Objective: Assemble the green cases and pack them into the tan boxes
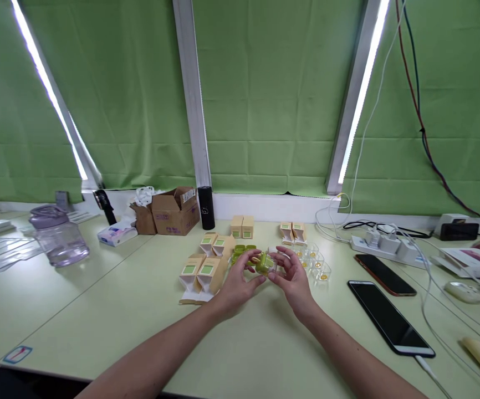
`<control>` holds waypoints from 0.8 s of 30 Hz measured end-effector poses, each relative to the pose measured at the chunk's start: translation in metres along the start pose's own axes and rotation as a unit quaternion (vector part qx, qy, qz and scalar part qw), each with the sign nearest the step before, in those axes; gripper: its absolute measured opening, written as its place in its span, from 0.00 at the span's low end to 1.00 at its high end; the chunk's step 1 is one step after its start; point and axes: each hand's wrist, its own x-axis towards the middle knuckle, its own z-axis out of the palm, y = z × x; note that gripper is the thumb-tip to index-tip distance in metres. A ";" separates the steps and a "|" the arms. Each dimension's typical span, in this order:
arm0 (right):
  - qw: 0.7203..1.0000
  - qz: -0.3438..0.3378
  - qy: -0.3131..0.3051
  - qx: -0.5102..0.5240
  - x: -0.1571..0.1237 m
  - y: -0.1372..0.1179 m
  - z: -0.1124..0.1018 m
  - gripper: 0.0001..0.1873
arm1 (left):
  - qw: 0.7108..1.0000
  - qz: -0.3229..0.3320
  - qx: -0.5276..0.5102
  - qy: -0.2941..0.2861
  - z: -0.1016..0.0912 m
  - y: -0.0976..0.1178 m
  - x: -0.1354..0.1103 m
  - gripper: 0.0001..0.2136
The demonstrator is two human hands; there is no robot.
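My left hand (240,281) grips a small green plastic piece (262,264) between thumb and fingers, just above the table. My right hand (294,279) pinches a small clear plastic cup (272,261) right against the green piece. Whether the two are joined cannot be made out. Behind my left hand, partly hidden, lie more green plastic pieces (239,249). To the right of my right hand stand several clear cups (322,272) with yellowish centres. Left of my left hand are open cardboard packaging boxes (198,276) with green label squares.
More small boxes stand behind (242,226) and at the back right (293,233). Two phones lie to the right, one black-screened phone (389,316) on a cable near a power strip (393,247). A water bottle (59,235), brown carton (175,210) and black cylinder (206,208) stand left.
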 end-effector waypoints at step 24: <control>0.949 -0.143 0.229 -0.162 0.024 -0.016 -0.028 0.16 | 0.983 0.051 0.170 -0.038 -0.004 0.002 -0.004 0.21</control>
